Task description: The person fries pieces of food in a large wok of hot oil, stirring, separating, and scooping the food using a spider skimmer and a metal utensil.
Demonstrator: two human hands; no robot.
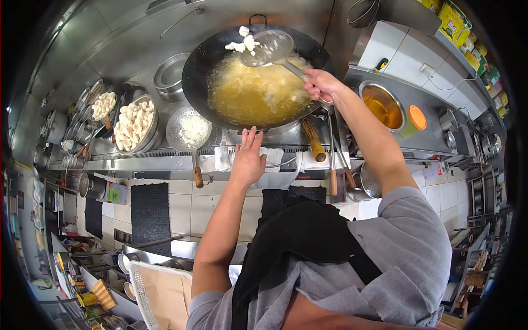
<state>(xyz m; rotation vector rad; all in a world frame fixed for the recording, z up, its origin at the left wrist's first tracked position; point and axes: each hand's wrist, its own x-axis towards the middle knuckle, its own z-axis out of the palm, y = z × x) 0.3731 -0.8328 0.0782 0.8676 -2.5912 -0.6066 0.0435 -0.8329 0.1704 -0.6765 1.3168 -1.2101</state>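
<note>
My right hand (323,86) is closed around the handle of a perforated skimmer (269,47), held over the far side of a large black wok (197,71). Bubbling yellow oil (242,99) fills the wok's bottom. Pale white pieces (243,43) show at the skimmer's left edge; whether they lie on it or are falling I cannot tell. My left hand (250,157) is open, fingers stretched toward the wok's near rim and front handle. Contact there is unclear. Left of that hand, a second skimmer (189,130) with a wooden handle holds white crumbly bits.
A metal bowl (136,125) heaped with pale pieces stands left, beside a smaller heaped strainer (103,105). On the right are a bamboo brush (312,141), long-handled tools (333,159), a steel pot of amber liquid (382,106) and an orange-lidded container (416,118). White cloths (270,159) lie along the counter's front.
</note>
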